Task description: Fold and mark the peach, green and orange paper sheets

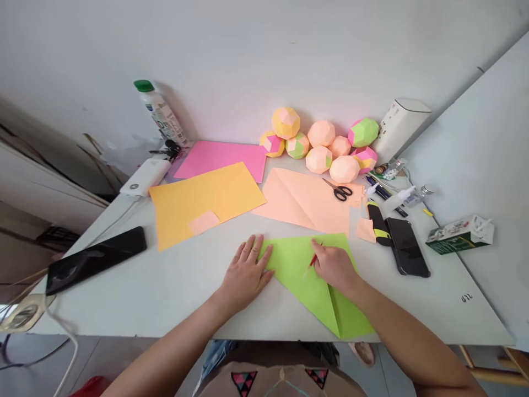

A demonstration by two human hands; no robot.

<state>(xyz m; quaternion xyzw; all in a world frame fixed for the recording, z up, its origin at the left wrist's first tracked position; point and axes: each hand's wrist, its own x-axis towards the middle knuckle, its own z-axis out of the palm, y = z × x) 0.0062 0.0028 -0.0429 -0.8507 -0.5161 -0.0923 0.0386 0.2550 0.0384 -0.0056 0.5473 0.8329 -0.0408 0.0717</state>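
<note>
A folded green paper sheet (306,275) lies on the white table (173,286) in front of me. My left hand (246,273) rests flat on its left corner, fingers spread. My right hand (334,267) is closed round a thin red pen (314,258) whose tip touches the green paper near its middle. A peach sheet (303,201) with creases lies just beyond, with black-handled scissors (339,190) on it.
Orange (204,198) and pink (223,157) sheets lie at the back left. Several paper balls (326,146) sit by the wall. A phone (407,245), a marker (378,223), a carton (458,234), a tablet (95,259), a power bank (144,176) and a bottle (161,113) ring the area.
</note>
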